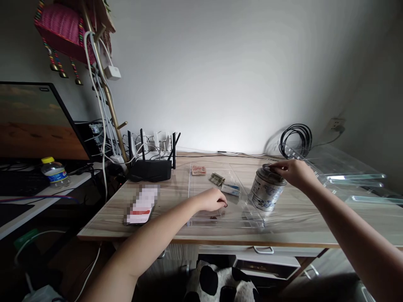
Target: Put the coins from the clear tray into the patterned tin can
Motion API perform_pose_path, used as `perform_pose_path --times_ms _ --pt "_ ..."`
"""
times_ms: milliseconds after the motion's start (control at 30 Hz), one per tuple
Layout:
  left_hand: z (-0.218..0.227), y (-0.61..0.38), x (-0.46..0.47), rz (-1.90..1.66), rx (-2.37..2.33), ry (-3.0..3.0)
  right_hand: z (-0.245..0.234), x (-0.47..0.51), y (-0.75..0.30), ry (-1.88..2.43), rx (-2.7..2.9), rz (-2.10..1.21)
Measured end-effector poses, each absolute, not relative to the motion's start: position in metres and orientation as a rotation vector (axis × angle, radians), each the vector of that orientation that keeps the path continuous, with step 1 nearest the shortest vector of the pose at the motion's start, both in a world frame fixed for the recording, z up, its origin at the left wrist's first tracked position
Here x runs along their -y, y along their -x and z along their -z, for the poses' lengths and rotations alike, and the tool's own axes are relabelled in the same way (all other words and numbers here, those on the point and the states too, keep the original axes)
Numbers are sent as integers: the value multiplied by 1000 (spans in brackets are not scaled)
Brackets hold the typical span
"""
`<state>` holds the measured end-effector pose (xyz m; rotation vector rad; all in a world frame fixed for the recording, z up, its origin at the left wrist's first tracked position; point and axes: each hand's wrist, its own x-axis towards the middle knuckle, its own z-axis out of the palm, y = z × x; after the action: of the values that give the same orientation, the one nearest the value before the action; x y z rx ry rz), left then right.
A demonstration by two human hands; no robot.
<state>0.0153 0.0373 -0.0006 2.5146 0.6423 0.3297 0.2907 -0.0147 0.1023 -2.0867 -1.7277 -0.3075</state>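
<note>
Forearms come in from the bottom edge, bare. Left hand [211, 199] has fingers curled narrow, tips pinched low over the clear acrylic tray [201, 220]; whether anything small sits between the tips, cannot tell. Right hand [291, 172] has fingers closed on the lid of a round tin [267, 188], gripping from above; tin is tilted, its base inside the tray's right end. Tin is metal, cylindrical, white with blue pattern.

In the tray, just past the left hand: a small blue-white card [230, 189], a folded greenish banknote [217, 179], a reddish banknote [198, 170] at the far edge, all flat and apart from each other.

Desk [176, 193] is pale wood grain, smooth and glossy. A red-white packet [142, 205] lies near the front left edge, blurred. Black router [150, 167] with upright antennas at the back left, cables behind it. More clear acrylic trays [349, 174] stacked at the right, coiled black cable [295, 138] by the plain white wall. Monitor [34, 121] and water bottle [55, 172] on a lower side table left. Bare desktop between packet and tray, and along the front edge right.
</note>
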Motion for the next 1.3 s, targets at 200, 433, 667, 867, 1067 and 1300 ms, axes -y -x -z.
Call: perform_pose_path --times_ms 200,433,667,867,1067,1300 --pt "-4 -15 -39 -572 -766 -2345 -103 11 -296 2003 1713 337" --pt "-9 -13 -38 -738 -819 -2245 -117 8 -295 1994 1914 200" --pt "-5 -16 -43 -640 -777 -1924 -117 18 -270 1860 1874 350" --pt "-12 -12 -44 -633 -525 -1568 -60 41 -171 1565 2146 252" --pt "-19 -6 -40 -606 -398 -1561 -46 37 -154 1474 2137 271" --pt "-4 -13 -34 -257 -475 -2414 -107 23 -250 1995 1583 450"
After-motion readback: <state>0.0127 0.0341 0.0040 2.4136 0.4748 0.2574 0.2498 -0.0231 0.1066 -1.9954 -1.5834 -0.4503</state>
